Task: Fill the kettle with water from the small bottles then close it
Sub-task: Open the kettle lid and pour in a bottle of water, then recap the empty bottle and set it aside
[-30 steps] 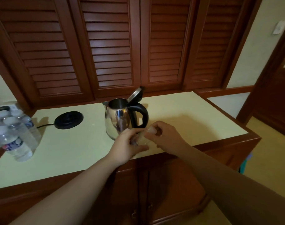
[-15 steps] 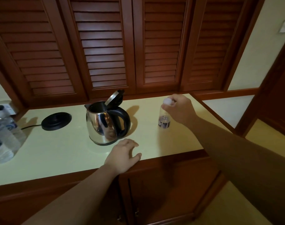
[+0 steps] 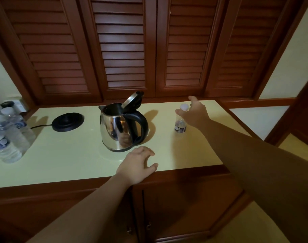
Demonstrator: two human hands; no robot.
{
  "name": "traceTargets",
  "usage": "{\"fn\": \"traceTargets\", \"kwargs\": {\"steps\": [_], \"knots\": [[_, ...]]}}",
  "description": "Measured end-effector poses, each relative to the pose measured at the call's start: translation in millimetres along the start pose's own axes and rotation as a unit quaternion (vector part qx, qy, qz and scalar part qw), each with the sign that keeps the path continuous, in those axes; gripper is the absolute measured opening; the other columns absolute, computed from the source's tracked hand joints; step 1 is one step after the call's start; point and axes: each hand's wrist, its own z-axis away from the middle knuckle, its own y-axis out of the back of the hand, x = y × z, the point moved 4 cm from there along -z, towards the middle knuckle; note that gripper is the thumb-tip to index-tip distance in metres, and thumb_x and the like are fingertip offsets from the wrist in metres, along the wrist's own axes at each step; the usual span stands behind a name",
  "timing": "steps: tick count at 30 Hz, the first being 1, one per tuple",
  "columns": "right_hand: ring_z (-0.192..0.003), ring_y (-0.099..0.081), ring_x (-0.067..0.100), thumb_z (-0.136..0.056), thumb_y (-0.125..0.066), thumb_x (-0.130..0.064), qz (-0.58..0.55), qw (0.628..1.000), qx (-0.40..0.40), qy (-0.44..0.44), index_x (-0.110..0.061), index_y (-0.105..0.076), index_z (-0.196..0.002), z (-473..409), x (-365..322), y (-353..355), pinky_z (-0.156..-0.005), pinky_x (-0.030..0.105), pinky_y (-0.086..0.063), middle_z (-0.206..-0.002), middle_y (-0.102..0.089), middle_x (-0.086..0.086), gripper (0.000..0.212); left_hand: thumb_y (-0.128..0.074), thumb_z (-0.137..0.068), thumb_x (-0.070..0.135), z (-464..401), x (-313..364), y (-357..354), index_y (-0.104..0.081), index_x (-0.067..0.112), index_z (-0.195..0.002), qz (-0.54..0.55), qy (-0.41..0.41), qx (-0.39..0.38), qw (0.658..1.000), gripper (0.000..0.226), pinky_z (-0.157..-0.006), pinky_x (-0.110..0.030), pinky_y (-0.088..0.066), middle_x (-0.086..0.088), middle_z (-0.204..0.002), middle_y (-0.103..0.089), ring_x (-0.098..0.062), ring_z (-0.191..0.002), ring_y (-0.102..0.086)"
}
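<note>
A steel kettle (image 3: 116, 130) with a black handle stands mid-counter, its lid tipped up open. To its right a small clear bottle (image 3: 181, 120) with a white cap stands upright on the counter. My right hand (image 3: 195, 112) hovers just beside the bottle with fingers spread, holding nothing. Resting flat near the counter's front edge, in front of the kettle, is my left hand (image 3: 137, 163), fingers apart. Several capped water bottles (image 3: 7, 135) stand at the far left.
The black kettle base (image 3: 68, 121) with its cord lies left of the kettle. The pale counter (image 3: 70, 155) has a wooden rim, louvred wooden doors behind it and cabinet doors below. A wall socket sits at the far left.
The right hand carried the small bottle to the right, stood it on the counter and opened off it. The left hand dropped flat onto the counter's front edge.
</note>
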Motion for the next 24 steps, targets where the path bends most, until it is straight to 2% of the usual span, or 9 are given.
{"fn": "traceTargets", "kwargs": {"steps": [2, 4, 6, 8, 13, 17, 21, 24], "knots": [[-0.126, -0.053, 0.031, -0.086, -0.077, -0.042, -0.006, 0.998, 0.063, 0.027, -0.015, -0.046, -0.146, 15, -7, 6, -0.098, 0.040, -0.047, -0.138, -0.054, 0.012, 0.073, -0.055, -0.086, 0.068, 0, 0, 1, -0.063, 0.035, -0.130, 0.003, 0.003, 0.001, 1.000, 0.055, -0.115, -0.035, -0.040, 0.019, -0.136, -0.055, -0.004, -0.132, -0.046], [-0.111, -0.057, 0.026, -0.087, -0.075, -0.037, -0.002, 0.984, 0.163, 0.069, -0.015, -0.058, -0.125, 40, -12, 12, -0.086, 0.036, -0.049, -0.119, -0.058, 0.007, 0.047, -0.056, -0.087, 0.066, 2, 3, 4, -0.063, 0.034, -0.131, 0.003, 0.002, 0.004, 1.000, 0.055, -0.115, -0.034, -0.040, 0.017, -0.137, -0.056, -0.005, -0.132, -0.046], [-0.094, -0.059, 0.022, -0.089, -0.072, -0.033, -0.016, 0.977, 0.197, 0.086, -0.018, -0.059, -0.103, 68, -12, 8, -0.076, 0.032, -0.045, -0.102, -0.059, 0.003, 0.024, -0.059, -0.090, 0.062, 6, 6, 7, -0.060, 0.031, -0.137, 0.002, -0.003, 0.012, 1.000, 0.055, -0.114, -0.033, -0.041, 0.015, -0.139, -0.057, -0.006, -0.133, -0.047], [-0.085, -0.059, 0.019, -0.091, -0.072, -0.032, -0.018, 0.986, 0.146, 0.081, -0.022, -0.057, -0.095, 95, -9, -10, -0.075, 0.030, -0.046, -0.097, -0.060, -0.001, 0.019, -0.061, -0.092, 0.057, 13, 6, 11, -0.058, 0.031, -0.139, 0.003, -0.012, 0.025, 1.000, 0.054, -0.112, -0.032, -0.043, 0.014, -0.139, -0.058, -0.007, -0.132, -0.048], [-0.084, -0.061, 0.013, -0.090, -0.072, -0.036, 0.035, 0.992, 0.019, 0.124, -0.020, -0.067, -0.101, 148, -12, -73, -0.075, 0.034, -0.053, -0.094, -0.064, -0.007, 0.019, -0.061, -0.094, 0.052, 36, -14, 37, -0.059, 0.031, -0.138, -0.015, -0.035, 0.027, 0.999, 0.048, -0.108, -0.030, -0.046, 0.011, -0.134, -0.060, -0.008, -0.128, -0.052], [-0.097, -0.062, 0.017, -0.093, -0.070, -0.031, 0.044, 0.987, -0.059, 0.145, -0.015, -0.070, -0.111, 177, -49, -123, -0.084, 0.032, -0.051, -0.107, -0.065, -0.002, 0.024, -0.062, -0.095, 0.048, 65, -51, 74, -0.059, 0.028, -0.140, -0.033, -0.026, 0.018, 0.999, 0.049, -0.105, -0.029, -0.047, 0.008, -0.136, -0.061, -0.010, -0.127, -0.053], [-0.106, -0.063, 0.018, -0.095, -0.068, -0.029, 0.037, 0.974, -0.127, 0.184, -0.013, -0.070, -0.120, 205, -102, -182, -0.095, 0.037, -0.052, -0.117, -0.066, 0.000, 0.030, -0.060, -0.096, 0.047, 103, -106, 113, -0.058, 0.030, -0.142, -0.042, 0.002, 0.029, 0.999, 0.049, -0.106, -0.028, -0.047, 0.010, -0.135, -0.061, -0.009, -0.127, -0.053], [-0.126, -0.056, 0.019, -0.098, -0.065, -0.039, 0.044, 0.964, -0.168, 0.202, -0.014, -0.064, -0.134, 217, -143, -227, -0.110, 0.033, -0.041, -0.136, -0.062, 0.002, 0.044, -0.059, -0.095, 0.050, 135, -154, 143, -0.054, 0.035, -0.145, -0.043, 0.042, 0.052, 0.997, 0.053, -0.108, -0.030, -0.046, 0.013, -0.137, -0.060, -0.008, -0.129, -0.052]]}}
